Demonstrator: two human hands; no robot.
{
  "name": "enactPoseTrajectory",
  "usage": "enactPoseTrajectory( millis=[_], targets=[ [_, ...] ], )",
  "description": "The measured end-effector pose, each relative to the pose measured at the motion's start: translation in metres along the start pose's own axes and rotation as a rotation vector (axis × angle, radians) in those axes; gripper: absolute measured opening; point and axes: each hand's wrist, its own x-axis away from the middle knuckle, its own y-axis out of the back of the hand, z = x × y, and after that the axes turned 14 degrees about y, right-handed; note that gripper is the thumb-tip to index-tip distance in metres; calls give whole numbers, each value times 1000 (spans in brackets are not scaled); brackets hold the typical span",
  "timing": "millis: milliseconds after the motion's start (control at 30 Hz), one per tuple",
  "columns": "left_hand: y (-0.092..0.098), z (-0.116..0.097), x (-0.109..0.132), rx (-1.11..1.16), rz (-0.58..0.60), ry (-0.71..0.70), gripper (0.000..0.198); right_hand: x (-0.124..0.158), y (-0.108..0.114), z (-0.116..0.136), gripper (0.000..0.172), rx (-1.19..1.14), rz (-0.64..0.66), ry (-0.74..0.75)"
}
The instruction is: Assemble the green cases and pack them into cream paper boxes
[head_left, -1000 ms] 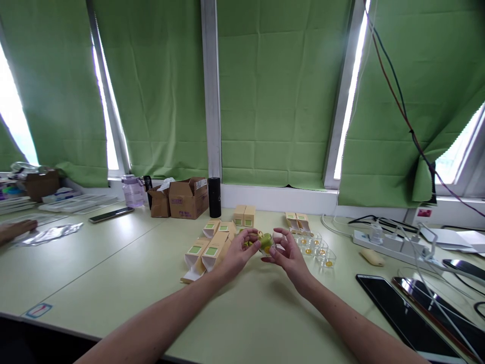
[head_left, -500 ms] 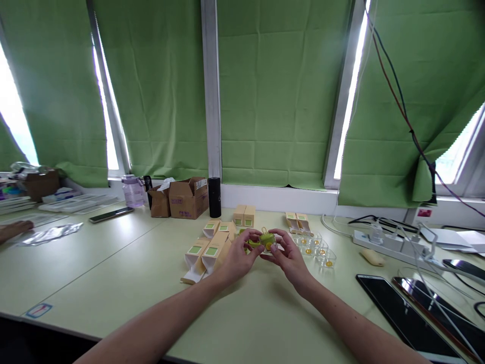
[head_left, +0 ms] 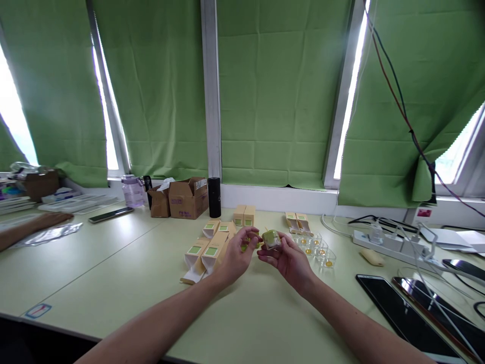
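Observation:
My right hand (head_left: 291, 258) grips a small green case with a clear cover (head_left: 272, 239), tilted between thumb and fingers above the table. My left hand (head_left: 239, 255) is just to its left, thumb and fingers curved and apart. Green pieces (head_left: 244, 247) show partly between and behind those left fingers; the rest is hidden. Beside my left hand lie open tan cartons (head_left: 212, 255) with green square labels. Several clear plastic cups (head_left: 329, 262) with yellow round centres stand to the right of my right hand.
Two upright tan cartons (head_left: 243, 216) stand at the back, and two open ones (head_left: 297, 222) lie farther right. A black bottle (head_left: 214, 197) and a brown cardboard box (head_left: 188, 198) are by the wall. On the right are a power strip (head_left: 394, 250) and phones. Another person's hand (head_left: 53, 220) is far left.
The green case has turned and tilted in my right hand. My left fingers have come away from it to the left. The other person's hand has reached farther in.

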Motion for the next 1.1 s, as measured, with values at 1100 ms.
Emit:
enactPoseTrajectory(
  millis=[1100],
  targets=[
    [2, -3, 1, -63, 133, 34, 49, 0, -3, 1, 70, 271, -85, 201]
  ],
)
